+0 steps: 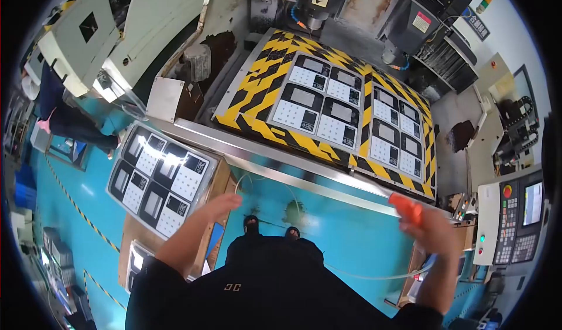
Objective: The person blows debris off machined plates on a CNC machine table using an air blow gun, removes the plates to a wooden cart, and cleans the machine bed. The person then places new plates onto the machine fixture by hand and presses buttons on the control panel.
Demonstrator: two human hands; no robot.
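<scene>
My right hand (430, 230) is wrapped round an orange-red object (407, 208), slightly blurred, in front of the machine's right front edge. My left hand (221, 207) is near the right edge of the stacked printed sheets, with its fingers pressed close together; what it holds, if anything, is hidden. Those black-and-white printed sheets (153, 175) lie on a wooden stand at the left. On the machine bed (249, 104), covered in yellow-and-black stripes, lie a larger printed panel (316, 101) and a second printed panel (396, 132) to its right.
Two spindle heads (316, 21) hang over the back of the bed. A metal rail (281, 175) runs along its front. The control panel (515, 219) stands at the right. A thin hose (374, 277) crosses the floor. At the far left another person (64, 113) stands.
</scene>
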